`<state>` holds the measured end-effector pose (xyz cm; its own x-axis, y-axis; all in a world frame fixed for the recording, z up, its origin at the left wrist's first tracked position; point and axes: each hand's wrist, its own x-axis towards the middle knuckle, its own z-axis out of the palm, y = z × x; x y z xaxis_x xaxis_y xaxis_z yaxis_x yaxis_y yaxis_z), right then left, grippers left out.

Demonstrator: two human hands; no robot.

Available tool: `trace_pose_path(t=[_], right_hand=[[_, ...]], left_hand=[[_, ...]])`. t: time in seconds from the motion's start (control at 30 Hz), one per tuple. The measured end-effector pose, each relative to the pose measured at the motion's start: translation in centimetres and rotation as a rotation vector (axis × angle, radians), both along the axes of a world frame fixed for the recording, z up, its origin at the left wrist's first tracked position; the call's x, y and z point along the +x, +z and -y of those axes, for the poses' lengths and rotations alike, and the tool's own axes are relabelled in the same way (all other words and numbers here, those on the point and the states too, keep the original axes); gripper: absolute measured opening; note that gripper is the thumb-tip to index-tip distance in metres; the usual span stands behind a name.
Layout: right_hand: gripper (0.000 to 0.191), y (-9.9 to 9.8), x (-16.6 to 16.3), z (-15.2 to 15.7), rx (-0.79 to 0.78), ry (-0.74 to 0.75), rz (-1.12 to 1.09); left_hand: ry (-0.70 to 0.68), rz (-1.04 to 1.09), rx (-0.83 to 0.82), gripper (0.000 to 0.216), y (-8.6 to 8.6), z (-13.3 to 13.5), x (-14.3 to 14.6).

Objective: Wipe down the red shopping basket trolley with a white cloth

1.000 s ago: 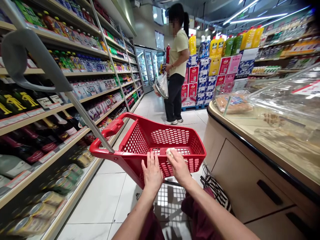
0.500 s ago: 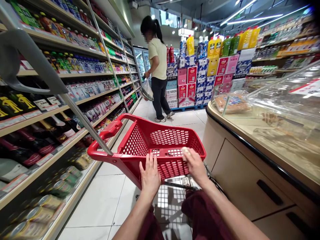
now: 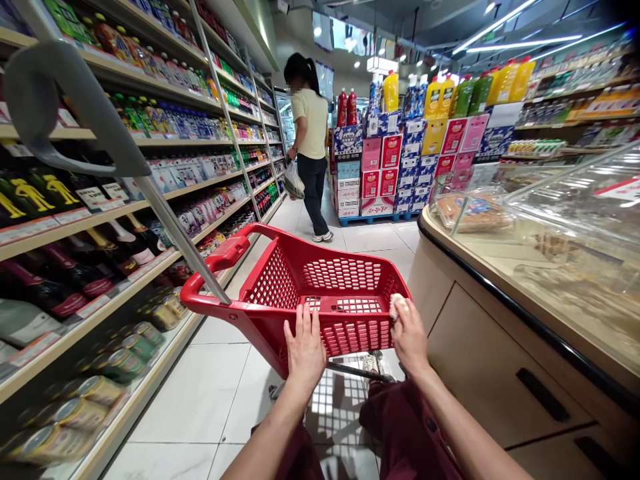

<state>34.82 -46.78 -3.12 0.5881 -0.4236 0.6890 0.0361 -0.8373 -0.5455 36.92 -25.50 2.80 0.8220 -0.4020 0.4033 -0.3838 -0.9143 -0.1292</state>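
Observation:
A red plastic shopping basket point(image 3: 280, 280) on wheels stands in the aisle in front of me, tilted, with a grey pull handle point(image 3: 75, 113) rising to the upper left. My left hand point(image 3: 305, 347) lies flat against the basket's near wall, fingers stretched out. My right hand point(image 3: 409, 333) presses a small pale wad, perhaps a cloth point(image 3: 397, 303), against the basket's near right corner rim, fingers closed round it.
Shelves of bottles and cans point(image 3: 100, 220) line the left side. A curved counter with glass covers point(image 3: 540, 247) and cabinet doors stands on the right. A person in a yellow shirt point(image 3: 310, 147) carrying a bag walks down the aisle beside stacked boxes point(image 3: 400, 167).
My right hand slid the pale wad rightward along the basket's near rim to the right corner. My left hand stayed put. The person ahead walked farther away down the aisle.

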Motion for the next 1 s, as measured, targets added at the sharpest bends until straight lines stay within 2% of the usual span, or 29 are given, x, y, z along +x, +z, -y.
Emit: trace_pose_path(t=[0.07,0.13,0.2,0.23,0.27,0.37,0.4,0.47,0.5,0.53,0.67,0.73,0.8,0.9,1.0], right_hand=[[0.043,0.4,0.3,-1.8,-0.033,0.104,0.017],[0.044,1.1,0.7,-3.9,-0.116,0.320,0.011],[0.044,1.6,0.9,-4.4,-0.116,0.437,0.007],[0.043,1.7,1.0,-3.7,-0.064,0.410,0.018],[0.042,1.7,0.9,-2.6,0.026,0.319,0.042],[0.041,1.5,0.8,1.5,0.444,-0.082,0.142],[0.043,1.5,0.7,2.5,0.582,-0.156,0.167],[0.047,1.3,0.6,3.3,0.723,-0.154,0.173],[0.045,1.2,0.5,3.3,0.691,-0.115,0.158],[0.042,1.0,0.2,3.1,0.592,-0.068,0.129],[0.036,-0.3,-1.2,2.5,-0.034,0.080,-0.073],[0.040,-1.0,-1.7,3.5,-0.228,0.075,-0.160],[0.041,-1.5,-2.0,5.4,-0.321,0.060,-0.200],[0.034,-1.7,-2.1,8.0,-0.334,0.114,-0.192],[0.034,-1.4,-1.9,7.2,-0.247,0.116,-0.127]], left_hand=[[0.009,0.002,-0.007,0.062,0.0,0.1,-0.1],[0.007,0.003,-0.005,0.062,0.0,0.0,0.0],[-0.003,0.003,0.001,0.061,0.0,-0.2,0.0],[-0.009,0.002,0.004,0.061,0.0,-0.2,0.0],[-0.013,0.001,0.005,0.061,0.0,-0.3,0.0],[-0.010,-0.008,-0.004,0.061,0.1,-0.2,0.0],[-0.003,-0.008,-0.010,0.061,0.1,-0.1,0.0],[0.007,-0.003,-0.018,0.061,0.1,0.0,0.0],[0.006,0.002,-0.017,0.062,0.0,0.0,0.0],[0.003,0.009,-0.013,0.063,0.0,0.0,0.1],[0.000,0.028,0.008,0.064,-0.1,0.0,0.1],[0.003,0.030,0.014,0.063,0.0,-0.1,0.1],[0.001,0.026,0.020,0.063,0.0,-0.2,0.1],[-0.004,0.018,0.028,0.061,0.0,-0.2,0.0],[0.001,0.020,0.019,0.061,-0.2,0.1,0.0]])
